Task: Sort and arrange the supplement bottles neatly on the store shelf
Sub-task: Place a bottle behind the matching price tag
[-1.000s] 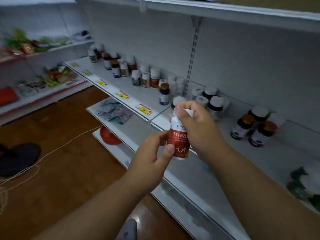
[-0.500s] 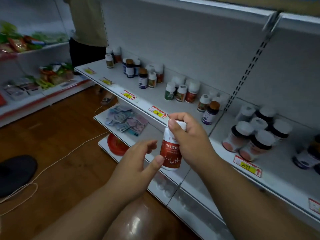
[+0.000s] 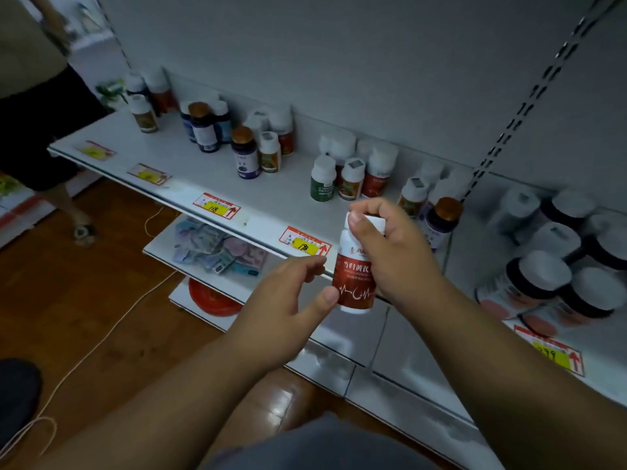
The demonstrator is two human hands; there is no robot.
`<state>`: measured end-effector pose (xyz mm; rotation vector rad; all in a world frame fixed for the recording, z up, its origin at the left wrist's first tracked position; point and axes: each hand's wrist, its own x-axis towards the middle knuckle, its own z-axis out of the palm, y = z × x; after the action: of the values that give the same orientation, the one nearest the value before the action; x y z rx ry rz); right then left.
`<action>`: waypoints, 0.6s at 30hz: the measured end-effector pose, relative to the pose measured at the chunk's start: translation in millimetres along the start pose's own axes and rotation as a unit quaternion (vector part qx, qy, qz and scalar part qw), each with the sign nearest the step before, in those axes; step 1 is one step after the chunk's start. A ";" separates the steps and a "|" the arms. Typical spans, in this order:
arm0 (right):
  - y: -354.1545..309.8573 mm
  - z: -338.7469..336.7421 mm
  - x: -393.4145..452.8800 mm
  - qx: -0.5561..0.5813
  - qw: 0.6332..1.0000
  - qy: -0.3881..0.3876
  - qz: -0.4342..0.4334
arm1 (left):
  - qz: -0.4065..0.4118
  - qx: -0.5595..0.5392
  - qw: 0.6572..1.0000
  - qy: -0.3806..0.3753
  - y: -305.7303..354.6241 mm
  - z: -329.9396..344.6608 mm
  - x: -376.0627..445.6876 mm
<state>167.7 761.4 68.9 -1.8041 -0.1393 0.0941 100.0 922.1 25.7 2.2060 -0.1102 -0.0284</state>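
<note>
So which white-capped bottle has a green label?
The small green-labelled bottle at the front of the middle cluster on the white shelf; its neighbours wear red or orange labels.

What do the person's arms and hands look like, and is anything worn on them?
Both forearms are bare as far as the picture shows: no sleeves reach them. The left hand and the right hand wear no gloves, and no rings, watch or bracelet can be seen. The fingernails are short and plain, without polish. No markings show on either arm.
</note>
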 end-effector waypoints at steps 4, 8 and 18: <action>-2.3 17.1 27.6 -0.007 0.999 0.044 0.014 | 0.020 -0.003 0.999 -0.030 -20.3 -20.2 30.2; -6.4 36.6 43.1 -0.048 0.994 0.102 0.018 | 0.065 0.020 0.994 -0.083 -49.2 -42.5 60.3; -9.7 93.3 96.3 -0.160 0.969 0.187 0.024 | 0.153 0.096 0.979 -0.090 -97.2 -97.7 132.5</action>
<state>249.6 867.3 57.4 -2.1123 0.1676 -0.2473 244.6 1046.0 8.5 2.3515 -0.5735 -0.0475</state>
